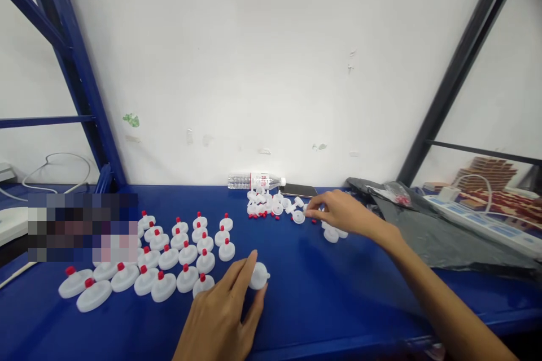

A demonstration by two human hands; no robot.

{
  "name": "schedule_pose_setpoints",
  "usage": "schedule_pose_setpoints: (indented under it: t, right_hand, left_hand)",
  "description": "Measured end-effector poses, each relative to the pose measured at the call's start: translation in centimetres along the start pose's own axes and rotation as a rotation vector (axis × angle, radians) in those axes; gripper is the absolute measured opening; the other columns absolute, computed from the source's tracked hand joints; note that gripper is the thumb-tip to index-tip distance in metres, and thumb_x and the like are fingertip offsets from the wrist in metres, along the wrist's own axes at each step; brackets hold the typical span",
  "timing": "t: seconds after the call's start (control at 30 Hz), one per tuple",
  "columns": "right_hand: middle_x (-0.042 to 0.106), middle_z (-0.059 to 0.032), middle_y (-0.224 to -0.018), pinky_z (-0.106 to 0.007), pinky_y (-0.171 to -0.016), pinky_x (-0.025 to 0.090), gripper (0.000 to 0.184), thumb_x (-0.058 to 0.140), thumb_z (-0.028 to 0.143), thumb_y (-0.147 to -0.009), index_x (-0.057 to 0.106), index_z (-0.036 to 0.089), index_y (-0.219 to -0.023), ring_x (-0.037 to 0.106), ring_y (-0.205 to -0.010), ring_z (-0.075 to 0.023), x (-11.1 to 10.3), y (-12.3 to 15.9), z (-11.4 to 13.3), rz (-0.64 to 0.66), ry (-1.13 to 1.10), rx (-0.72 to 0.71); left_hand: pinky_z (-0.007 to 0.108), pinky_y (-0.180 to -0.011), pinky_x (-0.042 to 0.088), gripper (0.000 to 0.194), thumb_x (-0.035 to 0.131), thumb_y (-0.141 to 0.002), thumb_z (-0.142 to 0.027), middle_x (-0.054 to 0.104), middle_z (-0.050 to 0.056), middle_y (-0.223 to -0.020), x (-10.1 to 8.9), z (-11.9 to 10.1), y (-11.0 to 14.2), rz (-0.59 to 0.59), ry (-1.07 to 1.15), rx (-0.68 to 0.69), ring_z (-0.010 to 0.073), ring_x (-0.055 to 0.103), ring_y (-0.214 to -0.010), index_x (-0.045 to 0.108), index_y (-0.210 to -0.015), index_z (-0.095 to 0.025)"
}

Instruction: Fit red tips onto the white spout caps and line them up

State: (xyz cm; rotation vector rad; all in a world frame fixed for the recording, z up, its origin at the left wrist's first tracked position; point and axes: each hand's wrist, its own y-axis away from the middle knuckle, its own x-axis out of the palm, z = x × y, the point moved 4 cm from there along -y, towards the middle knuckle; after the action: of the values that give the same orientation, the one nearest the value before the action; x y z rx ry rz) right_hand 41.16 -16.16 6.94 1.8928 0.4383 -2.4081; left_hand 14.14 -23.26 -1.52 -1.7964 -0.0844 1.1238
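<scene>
My left hand point(226, 310) rests low on the blue table point(322, 293), thumb and forefinger pinched round a white plastic cap point(259, 275) with no red tip. My right hand point(339, 211) reaches forward to a loose pile of white caps and small red plugs point(271, 206); its fingertips are pressed together beside a white cap point(298, 216), and whether they hold a red plug is hidden. Rows of finished white caps with red tips point(169, 254) stand to the left of my left hand.
A clear water bottle point(254, 181) lies against the white wall, a dark phone point(298, 190) beside it. A black plastic bag point(432, 225) spreads at the right, with a white power strip point(478, 217) behind. Blue shelf posts point(80, 84) rise at left; a blurred patch covers the left table.
</scene>
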Motion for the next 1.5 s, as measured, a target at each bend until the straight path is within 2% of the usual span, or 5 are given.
schedule_pose_setpoints:
  t: [0.17,0.47,0.87,1.03,1.5]
  right_hand:
    - [0.081,-0.0041,-0.091,-0.029,-0.065,0.043,0.01,0.073,0.03,-0.089,0.081,0.025,-0.088,0.073,-0.084,-0.0242,2.0,-0.8,-3.2,0.067,0.204,0.121]
    - [0.079,-0.0076,-0.09,-0.027,-0.062,0.037,0.013,0.066,0.018,-0.092,0.078,0.021,-0.086,0.073,-0.085,-0.0245,3.3,-1.1,-2.3,0.086,0.339,0.128]
    - [0.082,0.0001,-0.092,-0.027,-0.064,0.041,0.012,0.071,0.021,-0.09,0.08,0.028,-0.09,0.074,-0.09,-0.0231,2.6,-0.1,-1.2,0.082,0.294,0.084]
    - [0.082,-0.0032,-0.097,-0.029,-0.066,0.043,0.016,0.067,0.034,-0.096,0.08,0.027,-0.102,0.074,-0.092,-0.0264,2.1,0.0,-1.5,0.014,0.328,0.107]
    - [0.076,-0.0069,-0.107,-0.027,-0.066,0.042,0.021,0.062,0.025,-0.098,0.076,0.027,-0.114,0.073,-0.097,-0.0253,3.7,-1.4,-1.8,0.016,0.401,0.04]
  left_hand:
    - [0.02,-0.054,0.057,0.042,0.038,-0.106,-0.026,0.075,0.009,-0.125,-0.2,0.2,-0.1,-0.025,0.009,0.014,0.0132,0.078,-0.075,0.046,-0.146,-0.018]
    - [0.024,-0.05,0.055,0.032,0.044,-0.105,-0.037,0.076,0.001,-0.098,-0.1,-0.1,-0.2,-0.002,0.05,0.019,0.0131,0.073,-0.06,0.057,-0.13,-0.021]
    - [0.027,-0.05,0.055,0.033,0.043,-0.106,-0.039,0.075,0.002,-0.095,0.0,-0.2,-0.1,0.046,0.054,-0.014,0.0159,0.075,-0.066,0.06,-0.128,-0.02]
    - [0.029,-0.051,0.057,0.033,0.044,-0.105,-0.039,0.075,0.001,-0.096,0.1,-0.1,-0.1,0.048,0.054,-0.014,0.016,0.074,-0.064,0.058,-0.129,-0.02]
    - [0.028,-0.052,0.057,0.032,0.045,-0.105,-0.038,0.075,0.001,-0.098,0.3,-0.2,-0.1,0.051,0.051,0.002,0.0163,0.075,-0.066,0.056,-0.13,-0.021]
